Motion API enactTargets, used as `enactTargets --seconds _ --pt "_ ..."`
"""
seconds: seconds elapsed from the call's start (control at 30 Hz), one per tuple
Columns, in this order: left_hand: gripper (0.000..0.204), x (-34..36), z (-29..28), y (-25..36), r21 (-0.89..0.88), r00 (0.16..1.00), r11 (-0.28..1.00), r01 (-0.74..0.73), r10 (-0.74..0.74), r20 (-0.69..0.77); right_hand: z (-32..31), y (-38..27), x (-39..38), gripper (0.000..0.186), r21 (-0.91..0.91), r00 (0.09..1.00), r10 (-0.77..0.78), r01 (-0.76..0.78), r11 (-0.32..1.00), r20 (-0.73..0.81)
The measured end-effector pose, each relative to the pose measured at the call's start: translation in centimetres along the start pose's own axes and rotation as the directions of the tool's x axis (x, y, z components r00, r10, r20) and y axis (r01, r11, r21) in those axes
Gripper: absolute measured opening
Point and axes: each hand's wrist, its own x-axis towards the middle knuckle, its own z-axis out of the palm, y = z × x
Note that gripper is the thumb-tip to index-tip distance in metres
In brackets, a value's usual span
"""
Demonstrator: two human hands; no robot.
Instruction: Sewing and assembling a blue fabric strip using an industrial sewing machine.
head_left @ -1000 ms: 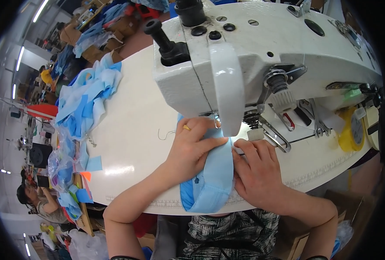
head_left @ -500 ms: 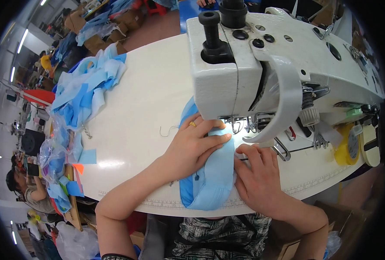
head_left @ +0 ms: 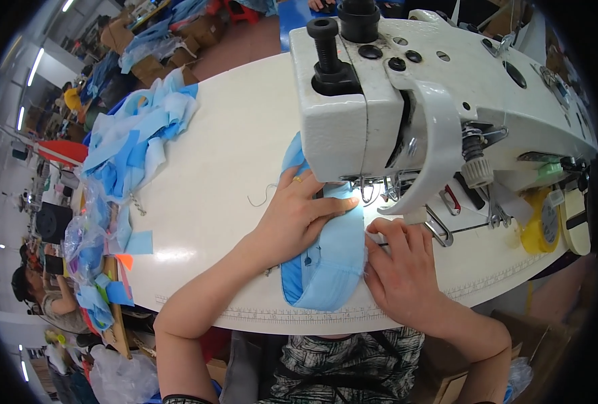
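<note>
A looped band of light-blue fabric [head_left: 336,262] lies on the sewing table, its far part passing by the needle area of a white sewing machine [head_left: 336,138]. My left hand [head_left: 302,212], with a yellow ring on one finger, holds the band from the left. Its thumb presses on top close to the presser foot [head_left: 365,192], while some fingertips are hidden behind the machine head. At the band's right edge, just in front of the foot, my right hand [head_left: 403,269] has curled fingers pinching the cloth; the exact grip is partly hidden.
A heap of blue fabric pieces [head_left: 140,131] lies at the table's far left. Loose thread [head_left: 262,195] curls left of my left hand. Small scissors [head_left: 451,200] and a yellow tape roll [head_left: 540,222] sit at right. A printed ruler [head_left: 245,315] follows the near edge.
The band's near end has slid away from me toward the machine, and its loop looks shorter. My left fingers have shifted farther behind the machine head. My right hand stays nearly in place.
</note>
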Motion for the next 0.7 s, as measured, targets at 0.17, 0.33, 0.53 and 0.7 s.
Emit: enactTargets --seconds 0.17,0.33,0.53,0.7 --pt "0.019 -0.3 -0.8 1.1 -0.086 0.997 0.994 -0.073 0.071 -0.028 -0.4 0.1 -0.4 0.052 0.058 0.998 0.037 -0.034 0.998 -0.048" --pt "0.026 -1.2 -2.2 3.7 -0.367 0.997 0.928 0.068 -0.048 0.063 -0.2 0.9 -0.8 0.045 0.296 0.989 0.080 -0.039 0.954 -0.125" --pt "0.024 -3.6 -1.8 5.8 -0.344 0.957 0.903 0.257 -0.187 0.223 -0.6 0.6 -0.8 0.036 0.231 0.995 0.017 0.008 0.973 -0.103" --pt "0.017 -5.0 -1.9 5.6 -0.379 0.933 0.886 0.269 -0.141 0.331 -0.3 1.1 -1.0 0.037 0.246 0.993 -0.021 0.048 0.968 -0.113"
